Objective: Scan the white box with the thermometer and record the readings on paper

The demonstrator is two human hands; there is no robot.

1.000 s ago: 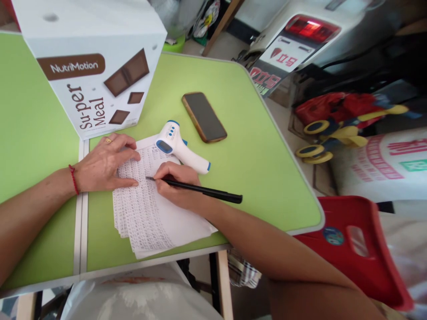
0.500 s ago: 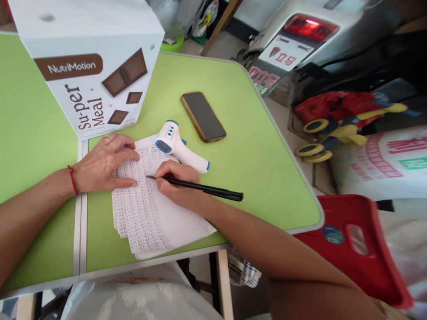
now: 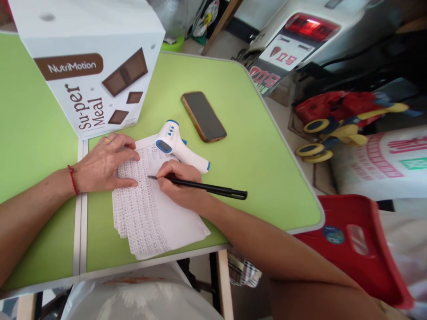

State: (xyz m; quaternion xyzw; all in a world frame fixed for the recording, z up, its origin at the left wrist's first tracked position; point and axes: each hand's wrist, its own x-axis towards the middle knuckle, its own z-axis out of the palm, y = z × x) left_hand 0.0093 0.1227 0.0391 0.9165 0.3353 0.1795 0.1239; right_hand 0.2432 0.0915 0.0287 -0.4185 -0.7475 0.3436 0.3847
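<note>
Sheets of white paper, covered on the left with rows of small handwriting, lie stacked unevenly on the green table. My left hand rests with fingers apart on the upper left edge of the sheets. A black pen is gripped in my right hand, its tip at the written rows. Just above that hand a white and blue forehead thermometer lies across the top of the paper. Beyond it is a phone with a dark screen and brown case.
A white NutriMotion box stands at the back left of the green table. Right of the table are a red plastic chair, a white sack, a yellow-wheeled toy and a white vehicle with a red tail light.
My right hand and the pen have shifted slightly to the right across the paper. The sheet's lower right corner lies a little further left. My left hand has stayed in place.
</note>
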